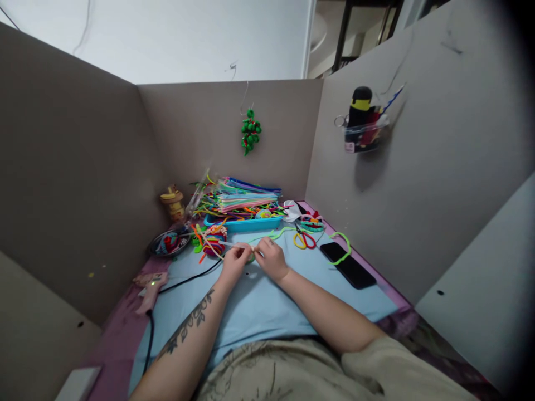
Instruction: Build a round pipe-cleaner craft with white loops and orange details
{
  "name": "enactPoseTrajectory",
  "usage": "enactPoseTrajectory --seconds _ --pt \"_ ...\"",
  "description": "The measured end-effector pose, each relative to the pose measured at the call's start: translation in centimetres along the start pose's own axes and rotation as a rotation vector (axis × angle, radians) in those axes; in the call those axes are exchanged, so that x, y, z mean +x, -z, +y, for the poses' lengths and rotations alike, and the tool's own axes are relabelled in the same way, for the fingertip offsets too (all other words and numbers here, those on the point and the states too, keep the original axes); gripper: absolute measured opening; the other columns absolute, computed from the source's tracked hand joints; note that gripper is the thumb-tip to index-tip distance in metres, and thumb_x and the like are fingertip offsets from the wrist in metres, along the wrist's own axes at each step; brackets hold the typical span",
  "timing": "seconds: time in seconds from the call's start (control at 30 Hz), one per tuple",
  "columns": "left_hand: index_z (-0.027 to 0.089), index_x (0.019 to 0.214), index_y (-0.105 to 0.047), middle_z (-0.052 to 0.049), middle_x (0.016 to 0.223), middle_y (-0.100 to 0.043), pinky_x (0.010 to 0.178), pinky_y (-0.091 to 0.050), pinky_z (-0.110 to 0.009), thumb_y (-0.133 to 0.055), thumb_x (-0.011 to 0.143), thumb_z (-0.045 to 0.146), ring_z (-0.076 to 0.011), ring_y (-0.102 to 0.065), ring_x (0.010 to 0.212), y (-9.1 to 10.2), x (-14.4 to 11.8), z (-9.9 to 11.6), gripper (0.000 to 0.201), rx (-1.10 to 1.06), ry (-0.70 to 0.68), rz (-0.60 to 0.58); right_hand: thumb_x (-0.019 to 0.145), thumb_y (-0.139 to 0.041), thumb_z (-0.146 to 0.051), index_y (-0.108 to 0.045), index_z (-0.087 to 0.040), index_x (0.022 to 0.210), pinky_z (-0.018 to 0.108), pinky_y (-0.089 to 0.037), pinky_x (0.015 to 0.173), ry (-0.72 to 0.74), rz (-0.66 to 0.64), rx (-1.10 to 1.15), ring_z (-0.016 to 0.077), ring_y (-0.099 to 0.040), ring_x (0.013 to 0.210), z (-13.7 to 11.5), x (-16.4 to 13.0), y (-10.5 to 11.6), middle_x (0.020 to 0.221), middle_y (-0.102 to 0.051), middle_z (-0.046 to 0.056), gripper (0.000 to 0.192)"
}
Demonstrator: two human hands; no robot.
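Over the middle of the blue mat, my left hand (235,262) and my right hand (271,258) meet with fingertips pinched close together. Both are closed on a thin pale pipe cleaner (227,243), whose one end sticks out to the left past my left fingers. The part between the fingertips is small and mostly hidden. Just left of my left hand lies a bundle of multicoloured pipe cleaner pieces (215,240). A light green pipe cleaner (278,231) runs across the mat behind my right hand.
Behind my hands stands a blue tray (244,225) heaped with pipe cleaners. Scissors (304,239) and a black phone (349,266) lie to the right. At left are a pink glue gun (152,289) with a black cord and a dark bowl (169,243). Grey panels (225,120) enclose the table.
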State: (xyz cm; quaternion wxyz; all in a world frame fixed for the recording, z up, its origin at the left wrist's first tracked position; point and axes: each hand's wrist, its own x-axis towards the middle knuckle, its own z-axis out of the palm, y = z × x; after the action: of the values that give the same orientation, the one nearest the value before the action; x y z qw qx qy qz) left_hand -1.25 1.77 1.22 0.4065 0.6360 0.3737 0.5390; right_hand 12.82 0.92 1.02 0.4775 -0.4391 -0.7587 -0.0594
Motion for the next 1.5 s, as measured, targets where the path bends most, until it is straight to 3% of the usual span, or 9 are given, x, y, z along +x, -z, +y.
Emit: enactPoseTrajectory --seconds 0.2,0.33,0.57,0.77,1.0,1.13,1.27,1.4,1.5 --pt "0.014 0.076 -0.062 -0.007 0.086 -0.063 0.072 -0.045 -0.027 -0.057 0.074 0.037 -0.0177 -0.058 0.080 0.6 0.1 0.0 0.024 0.018 -0.038 0.005 0.079 -0.052 -0.020 -0.058 -0.018 0.092 0.026 -0.044 0.066 -0.072 -0.038 0.345 0.0156 -0.052 0.077 -0.1 0.1 0.5 0.085 -0.057 0.005 0.013" --pt "0.015 0.080 -0.063 -0.007 0.085 -0.063 0.075 -0.044 -0.028 -0.055 0.077 0.032 -0.0178 -0.058 0.081 1.0 0.1 0.0 0.019 0.152 -0.126 -0.007 0.081 -0.053 -0.023 -0.063 -0.019 0.083 0.026 -0.044 0.062 -0.100 -0.059 0.473 0.0153 -0.055 0.074 -0.1 0.2 0.8 0.078 -0.061 0.005 0.011" --pt "0.017 0.080 -0.063 -0.006 0.084 -0.063 0.074 -0.043 -0.028 -0.052 0.079 0.027 -0.0172 -0.057 0.081 1.1 0.1 0.0 0.015 0.239 -0.214 -0.020 0.078 -0.057 -0.021 -0.063 -0.019 0.081 0.026 -0.044 0.062 -0.117 -0.045 0.466 0.0150 -0.054 0.072 -0.1 0.3 0.8 0.076 -0.061 0.003 0.007" --pt "0.016 0.081 -0.065 -0.007 0.087 -0.065 0.077 -0.044 -0.030 -0.055 0.077 0.028 -0.0186 -0.059 0.084 1.1 0.2 -0.4 0.016 0.219 -0.170 -0.008 0.077 -0.055 -0.017 -0.061 -0.019 0.079 0.026 -0.043 0.066 -0.107 -0.054 0.451 0.0153 -0.054 0.075 -0.1 0.2 0.8 0.077 -0.060 0.003 0.007" --pt "0.016 0.073 -0.066 -0.005 0.077 -0.065 0.070 -0.045 -0.027 -0.059 0.072 0.026 -0.0169 -0.059 0.075 1.1 0.2 0.4 0.012 0.260 -0.109 0.055 0.077 -0.054 -0.018 -0.059 -0.018 0.075 0.023 -0.042 0.061 -0.219 -0.060 0.503 0.0127 -0.053 0.067 -0.2 0.4 0.4 0.072 -0.058 0.001 0.006" --pt "0.014 0.070 -0.065 -0.003 0.067 -0.064 0.062 -0.043 -0.024 -0.059 0.070 0.027 -0.0147 -0.056 0.066 0.8 0.2 0.6 0.014 0.210 -0.016 0.057 0.078 -0.053 -0.018 -0.058 -0.018 0.073 0.024 -0.042 0.062 -0.194 -0.034 0.420 0.0133 -0.052 0.068 -0.2 0.3 0.0 0.071 -0.057 0.001 0.007" --pt "0.012 0.067 -0.064 -0.002 0.059 -0.060 0.053 -0.040 -0.022 -0.063 0.066 0.035 -0.0126 -0.052 0.056 0.4 0.1 -0.1 0.023 0.095 0.106 0.106 0.083 -0.048 -0.019 -0.057 -0.019 0.077 0.026 -0.042 0.067 -0.064 -0.006 0.205 0.0155 -0.052 0.075 -0.2 0.0 -0.4 0.074 -0.056 0.003 0.011" --pt "0.010 0.069 -0.066 -0.001 0.056 -0.059 0.052 -0.038 -0.021 -0.064 0.065 0.040 -0.0113 -0.051 0.054 0.1 0.0 -0.3 0.030 -0.021 0.176 0.092 0.086 -0.045 -0.021 -0.058 -0.019 0.077 0.028 -0.040 0.070 0.057 -0.002 -0.091 0.0177 -0.051 0.079 -0.4 -0.2 -0.2 0.079 -0.058 0.006 0.017" --pt "0.009 0.073 -0.067 -0.002 0.060 -0.061 0.055 -0.041 -0.022 -0.064 0.066 0.042 -0.0122 -0.054 0.058 0.0 -0.1 -0.1 0.033 -0.112 0.182 0.055 0.087 -0.044 -0.022 -0.059 -0.019 0.075 0.028 -0.039 0.071 0.103 0.020 -0.184 0.0183 -0.050 0.080 -0.5 -0.2 0.0 0.081 -0.058 0.006 0.019"
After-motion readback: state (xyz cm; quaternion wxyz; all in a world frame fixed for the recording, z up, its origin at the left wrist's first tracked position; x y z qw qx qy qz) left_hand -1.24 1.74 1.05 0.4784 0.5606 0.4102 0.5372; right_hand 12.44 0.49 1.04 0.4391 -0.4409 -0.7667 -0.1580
